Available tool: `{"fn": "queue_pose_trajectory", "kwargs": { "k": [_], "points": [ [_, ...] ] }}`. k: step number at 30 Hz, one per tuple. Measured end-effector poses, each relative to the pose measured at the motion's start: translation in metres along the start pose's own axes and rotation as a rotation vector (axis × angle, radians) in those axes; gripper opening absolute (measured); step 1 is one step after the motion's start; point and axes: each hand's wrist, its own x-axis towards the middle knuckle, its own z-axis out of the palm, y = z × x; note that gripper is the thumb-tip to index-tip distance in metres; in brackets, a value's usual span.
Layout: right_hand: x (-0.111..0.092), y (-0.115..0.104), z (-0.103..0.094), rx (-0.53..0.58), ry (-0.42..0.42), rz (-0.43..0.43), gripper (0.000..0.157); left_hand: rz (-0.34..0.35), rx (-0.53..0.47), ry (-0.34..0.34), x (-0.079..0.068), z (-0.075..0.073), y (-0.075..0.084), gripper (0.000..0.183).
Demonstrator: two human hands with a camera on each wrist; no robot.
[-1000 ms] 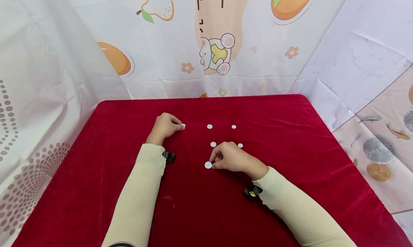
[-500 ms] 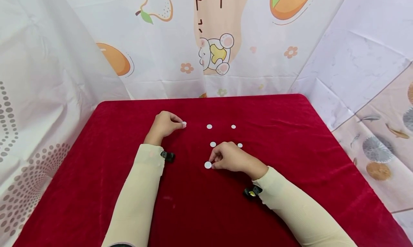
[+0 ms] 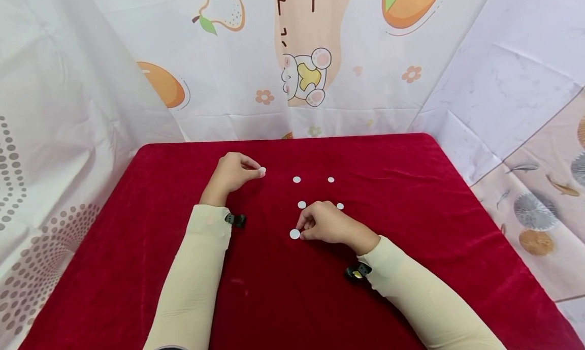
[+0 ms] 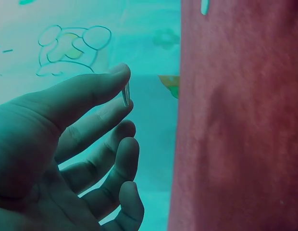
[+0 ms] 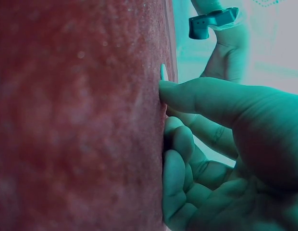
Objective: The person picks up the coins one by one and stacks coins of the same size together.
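My left hand [image 3: 232, 172] pinches a small white disc [image 3: 262, 170] between thumb and fingertip, raised over the back left of the table. Edge-on, the same thin disc [image 4: 126, 95] shows in the left wrist view, and the other fingers are loosely bent. Near the middle of the table my right hand [image 3: 330, 222] rests on the cloth with its fingers curled. Its thumb and forefinger hold the near edge of a larger white disc [image 3: 294, 234], which lies flat. The right wrist view shows only a sliver of this disc [image 5: 163, 71] beyond the thumb.
Several more white discs lie on the red cloth [image 3: 388, 187]: one disc [image 3: 296, 179] and a smaller disc [image 3: 331, 180] toward the back, another disc [image 3: 302, 204] and a small disc [image 3: 340, 206] just behind the right hand. Printed curtains [image 3: 228, 86] hang behind the table.
The left hand has lifted its white disc up and slightly away toward the back of the table. My right hand and the discs on the cloth stay in place.
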Motion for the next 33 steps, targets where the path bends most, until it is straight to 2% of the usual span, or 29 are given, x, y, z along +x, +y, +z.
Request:
{"fn": "queue_pose_trajectory", "kwargs": {
  "k": [16, 23, 28, 33],
  "points": [
    [0.0, -0.003, -0.001, -0.003, -0.013, 0.003, 0.011, 0.088, -0.002, -0.011, -0.015, -0.006, 0.041, 0.02],
    [-0.001, -0.003, -0.001, 0.0, -0.019, -0.016, 0.011, 0.132, 0.024, 0.024, -0.026, -0.006, 0.06, 0.02],
    [0.0, -0.003, -0.001, 0.001, -0.022, -0.019, 0.01, 0.153, 0.11, 0.008, -0.034, 0.0, 0.072, 0.019],
    [0.0, -0.004, -0.001, -0.004, -0.028, -0.015, 0.01, 0.187, 0.193, 0.003, -0.047, 0.004, 0.077, 0.018]
  ]
}}
